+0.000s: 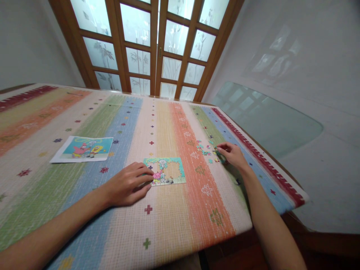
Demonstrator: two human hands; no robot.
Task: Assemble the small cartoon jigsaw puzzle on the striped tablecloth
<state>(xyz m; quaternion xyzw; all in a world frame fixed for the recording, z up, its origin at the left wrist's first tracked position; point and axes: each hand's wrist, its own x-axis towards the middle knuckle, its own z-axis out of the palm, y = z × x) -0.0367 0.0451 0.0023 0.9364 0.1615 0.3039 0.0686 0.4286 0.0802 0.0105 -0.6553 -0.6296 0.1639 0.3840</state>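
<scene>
A partly assembled jigsaw puzzle [182, 173] lies flat on the tablecloth, its cartoon picture broken by gaps in the middle and at the left. My left hand [131, 183] rests at the puzzle's left edge, fingers stretched out and lying over that edge, covering part of it. To the right, loose puzzle pieces [206, 152] are scattered in a small group. Over the right side of this group is my right hand [232, 154], thumb and forefinger pinched together. Whatever is between those fingertips is too small to make out.
A printed reference picture [87, 149] of cartoon figures lies on the table at the left. The striped tablecloth [168, 217] covers the table, whose front edge is close to me. A glass-paned wooden door [156, 48] stands behind, and a white wall [323, 150] runs along the right.
</scene>
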